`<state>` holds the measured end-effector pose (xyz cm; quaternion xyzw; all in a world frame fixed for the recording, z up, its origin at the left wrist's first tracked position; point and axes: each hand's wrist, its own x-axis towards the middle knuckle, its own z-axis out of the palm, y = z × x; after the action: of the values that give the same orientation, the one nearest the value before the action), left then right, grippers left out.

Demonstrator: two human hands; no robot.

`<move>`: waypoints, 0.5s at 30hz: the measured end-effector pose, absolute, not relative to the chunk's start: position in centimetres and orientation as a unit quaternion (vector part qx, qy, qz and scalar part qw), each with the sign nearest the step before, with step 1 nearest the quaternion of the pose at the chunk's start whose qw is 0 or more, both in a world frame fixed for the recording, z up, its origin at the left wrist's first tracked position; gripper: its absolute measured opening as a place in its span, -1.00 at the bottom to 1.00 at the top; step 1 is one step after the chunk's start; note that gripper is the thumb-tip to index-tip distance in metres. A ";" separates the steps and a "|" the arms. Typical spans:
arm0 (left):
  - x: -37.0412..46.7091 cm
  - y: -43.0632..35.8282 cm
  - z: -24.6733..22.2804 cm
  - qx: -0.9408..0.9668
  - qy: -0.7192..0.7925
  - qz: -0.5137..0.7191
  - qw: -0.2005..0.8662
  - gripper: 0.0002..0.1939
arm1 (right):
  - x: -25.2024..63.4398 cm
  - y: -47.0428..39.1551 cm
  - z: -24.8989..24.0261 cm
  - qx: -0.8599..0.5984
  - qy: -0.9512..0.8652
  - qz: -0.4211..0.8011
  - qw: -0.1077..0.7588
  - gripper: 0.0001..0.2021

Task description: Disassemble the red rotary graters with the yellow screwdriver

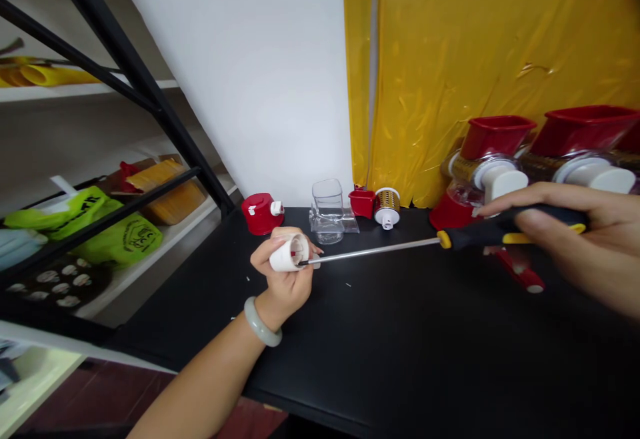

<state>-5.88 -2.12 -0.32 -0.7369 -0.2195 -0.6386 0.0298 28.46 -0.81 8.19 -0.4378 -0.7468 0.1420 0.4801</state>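
White cup (pixel 286 254), held up over the black table (pixel 400 352), with the open mouth turned to the right. Was gripped in the left hand (pixel 290 285), with fingers curled closely around the outside. Had a small dark-red bit inside, too small to make out. Met, at or just inside the rim, the tip of a screwdriver (pixel 380 250), held by its handle in the right hand (pixel 595 245), with thumb and fingers closed around the grip. Looked to be partway through work on the cup, with no sign of a finish; could not tell of any screw turned or loosened. Saw behind, by the wall, a red base (pixel 260 215), a clear body (pixel 327 213), a small red hopper (pixel 362 203) and a metal drum (pixel 387 207), all lying separate and, by that, judged untouched for now. Saw at the right graters (pixel 493 172) already together, with red tops on.
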 end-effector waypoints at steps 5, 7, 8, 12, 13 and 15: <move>-5.5 -2.3 -1.1 -0.721 -0.238 -0.651 -0.003 -0.49 | 29.6 -0.6 8.3 -0.406 -0.785 0.111 0.454 -0.70; -5.2 -2.6 -1.5 -0.698 -0.268 -0.662 -0.053 -0.53 | 29.8 -0.6 8.4 -0.391 -0.798 0.071 0.454 -0.76; -5.0 -2.8 -1.6 -0.687 -0.283 -0.664 -0.086 -0.54 | 29.9 -0.6 8.4 -0.381 -0.803 0.058 0.454 -0.78; -4.3 -3.4 -1.0 -0.629 -0.357 -0.640 -0.257 -0.56 | 30.2 -0.2 8.5 -0.329 -0.824 0.030 0.461 -0.84; -4.0 -3.5 -0.6 -0.605 -0.381 -0.626 -0.312 -0.56 | 30.3 -0.1 8.6 -0.318 -0.828 0.031 0.460 -0.83; -3.5 -3.7 0.2 -0.548 -0.424 -0.589 -0.416 -0.55 | 30.2 0.1 8.8 -0.326 -0.824 0.034 0.462 -0.76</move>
<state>-3.51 -3.67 0.15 -0.5476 -0.4240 -0.5894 -0.4159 30.15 0.09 8.80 -0.3265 -0.8241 0.0337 0.4617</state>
